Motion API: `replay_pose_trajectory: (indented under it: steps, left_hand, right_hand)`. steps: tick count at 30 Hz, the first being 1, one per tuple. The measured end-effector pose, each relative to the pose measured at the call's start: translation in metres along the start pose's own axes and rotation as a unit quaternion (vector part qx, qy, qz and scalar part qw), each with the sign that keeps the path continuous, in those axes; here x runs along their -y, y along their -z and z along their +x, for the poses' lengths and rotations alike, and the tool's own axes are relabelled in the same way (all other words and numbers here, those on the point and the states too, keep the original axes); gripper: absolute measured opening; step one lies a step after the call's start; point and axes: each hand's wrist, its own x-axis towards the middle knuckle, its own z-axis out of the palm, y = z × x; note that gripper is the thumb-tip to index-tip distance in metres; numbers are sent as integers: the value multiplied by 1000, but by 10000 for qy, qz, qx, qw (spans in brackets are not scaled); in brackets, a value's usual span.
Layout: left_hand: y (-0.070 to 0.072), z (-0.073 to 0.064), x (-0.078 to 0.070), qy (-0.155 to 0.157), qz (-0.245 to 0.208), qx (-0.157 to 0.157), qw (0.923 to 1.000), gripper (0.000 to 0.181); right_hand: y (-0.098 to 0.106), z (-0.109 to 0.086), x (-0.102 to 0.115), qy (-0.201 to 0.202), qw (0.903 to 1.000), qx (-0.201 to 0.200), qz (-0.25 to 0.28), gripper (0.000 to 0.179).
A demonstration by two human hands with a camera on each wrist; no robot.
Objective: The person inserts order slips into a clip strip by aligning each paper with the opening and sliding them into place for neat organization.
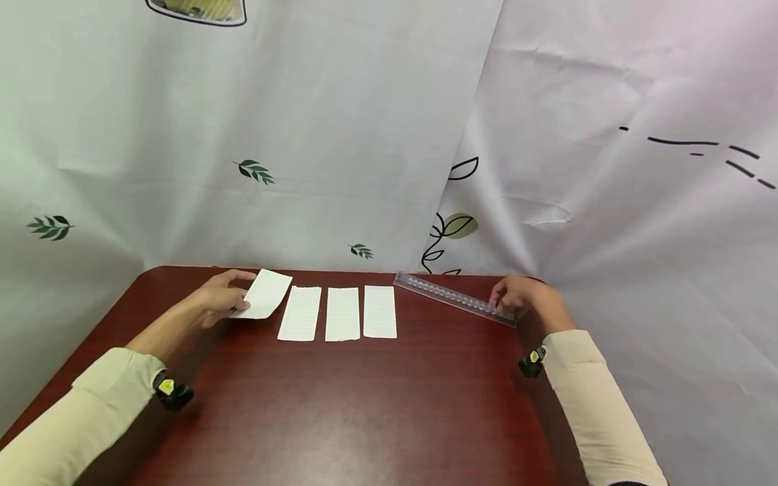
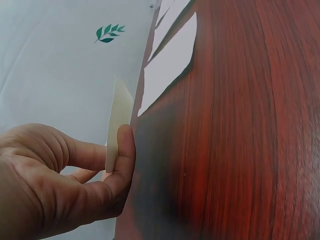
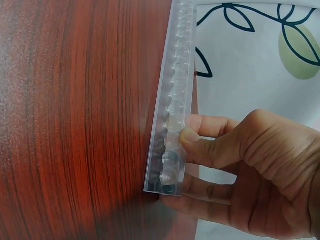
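At the far left of the table, my left hand (image 1: pixel 220 297) pinches a white slip of paper (image 1: pixel 267 294) between thumb and fingers. The left wrist view shows this slip (image 2: pixel 119 120) nearly edge-on, tilted up off the tabletop. My right hand (image 1: pixel 516 295) pinches the near right end of a clear plastic ruler (image 1: pixel 452 297) near the back right edge. A scalloped, bumpy row runs along the ruler (image 3: pixel 176 95) in the right wrist view. Thumb and index finger hold its side, while other fingers reach partly beneath it.
Three white paper slips lie in a row between the hands: a left one (image 1: pixel 300 314), a middle one (image 1: pixel 343 314) and a right one (image 1: pixel 379 312). They rest on a dark red wooden table (image 1: pixel 340 412). A pale printed curtain (image 1: pixel 340 135) hangs behind the back edge.
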Motion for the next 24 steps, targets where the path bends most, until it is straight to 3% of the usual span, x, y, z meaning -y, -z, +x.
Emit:
replay_pose_trajectory:
  steps: [13, 24]
  left_hand:
    - [-26, 8, -13, -26, 7, -5, 10000, 77]
    - [-48, 18, -24, -118, -249, 230, 9994, 76]
  right_hand:
    - [-3, 1, -5, -42, 10000, -18, 65, 21]
    - [-3, 0, -1, -21, 10000, -59, 11, 21]
